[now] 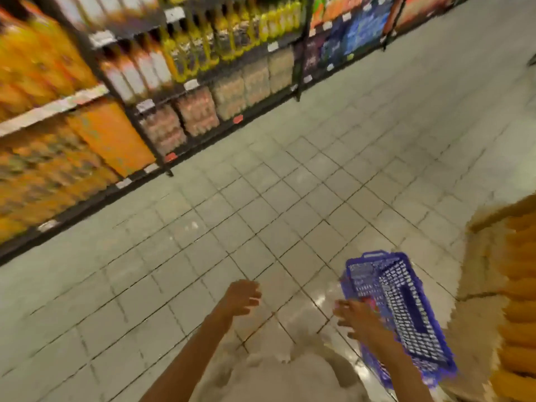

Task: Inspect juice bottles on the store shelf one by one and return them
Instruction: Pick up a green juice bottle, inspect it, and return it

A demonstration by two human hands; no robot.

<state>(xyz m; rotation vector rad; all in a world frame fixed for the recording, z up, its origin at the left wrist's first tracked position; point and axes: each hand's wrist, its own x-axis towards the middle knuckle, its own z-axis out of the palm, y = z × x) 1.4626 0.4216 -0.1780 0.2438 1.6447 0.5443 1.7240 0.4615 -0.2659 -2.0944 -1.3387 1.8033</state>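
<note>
Grey floor tiles (290,169) lie between you and the shelf (95,94) of juice bottles (185,53), so your left hand (242,295) and right hand (352,316) hang loose, holding nothing, beside the blue basket (406,309).

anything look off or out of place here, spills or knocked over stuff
Nothing clearly spilled or fallen. The one odd item is a blue shopping basket lying on the floor tiles by the right hand. Both hands hold nothing; the left hand is well short of the juice bottles, which are too blurred to judge.
</note>
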